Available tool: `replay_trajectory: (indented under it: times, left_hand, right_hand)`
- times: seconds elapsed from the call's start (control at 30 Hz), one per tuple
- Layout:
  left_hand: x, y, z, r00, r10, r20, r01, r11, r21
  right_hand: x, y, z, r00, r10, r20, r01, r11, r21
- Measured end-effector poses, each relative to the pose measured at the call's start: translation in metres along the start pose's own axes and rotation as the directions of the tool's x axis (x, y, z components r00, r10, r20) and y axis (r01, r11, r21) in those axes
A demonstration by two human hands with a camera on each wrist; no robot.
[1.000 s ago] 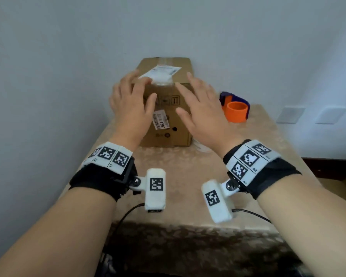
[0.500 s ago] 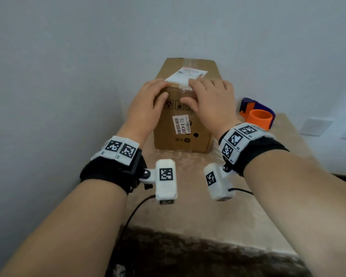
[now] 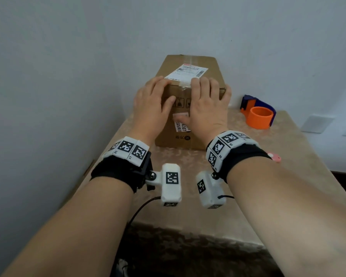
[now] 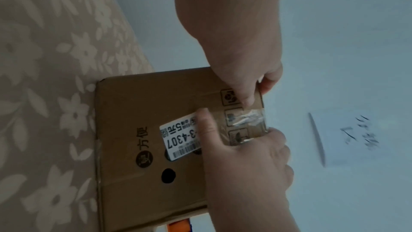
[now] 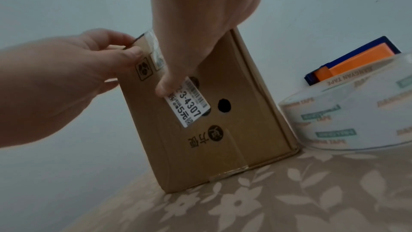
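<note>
A brown cardboard box [image 3: 188,141] stands on the table against the wall, with a white shipping label [image 3: 186,73] on its top. My left hand [image 3: 150,102] grips the box's near top edge, fingers curled over the top and thumb on the front face. My right hand [image 3: 206,108] holds the same edge beside it, fingers over the top and its thumb pressing on the small white sticker [image 5: 189,107]. The left wrist view shows the box [image 4: 133,183], crinkled clear tape [image 4: 247,118] over that edge and both hands at it.
A blue and orange tape dispenser [image 3: 258,114] sits right of the box. A roll of clear printed tape [image 5: 356,112] lies by the box's right side. A small pink object [image 3: 275,156] lies behind my right wrist. The table [image 3: 298,166] has a floral cloth; walls stand behind and left.
Both hands came down from hovering in front of the box onto its near top edge. My right thumb has slid down onto the front sticker.
</note>
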State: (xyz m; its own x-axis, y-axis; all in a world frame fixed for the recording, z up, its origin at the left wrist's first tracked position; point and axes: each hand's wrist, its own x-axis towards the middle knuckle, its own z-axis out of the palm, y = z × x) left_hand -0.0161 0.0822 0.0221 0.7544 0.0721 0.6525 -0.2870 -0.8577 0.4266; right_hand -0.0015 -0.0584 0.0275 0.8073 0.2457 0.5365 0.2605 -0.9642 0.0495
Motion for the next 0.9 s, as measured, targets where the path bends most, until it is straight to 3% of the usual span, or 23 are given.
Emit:
replay_trajectory:
  times: [0.07,0.2,0.33,0.43,0.67,0.9]
  left_hand:
    - [0.004,0.007,-0.007,0.999,-0.007,0.035,0.001,0.982,0.189]
    - [0.025,0.018,-0.015,0.948,0.177,0.266,-0.249,0.930,0.271]
    - [0.037,0.011,-0.018,0.898,0.149,0.414,-0.321,0.864,0.387]
    - [0.040,0.008,-0.015,0.901,0.146,0.408,-0.327,0.846,0.422]
    - [0.044,0.007,-0.016,0.941,0.133,0.310,-0.235,0.918,0.319]
    - [0.052,0.017,-0.021,0.909,0.161,0.385,-0.293,0.903,0.314]
  right_hand:
    - [0.000,0.004,-0.007,0.999,-0.026,0.026,0.026,0.999,0.019]
    - [0.007,0.020,-0.023,0.989,-0.146,0.029,0.146,0.989,0.004]
    - [0.018,0.024,-0.032,0.974,-0.222,0.044,0.221,0.975,0.021]
    - [0.022,0.028,-0.032,0.973,-0.229,0.031,0.226,0.970,0.090]
    - [0.029,0.033,-0.033,0.972,-0.231,0.053,0.220,0.961,0.167]
    - [0.022,0.024,-0.024,0.976,-0.215,0.038,0.209,0.970,0.120]
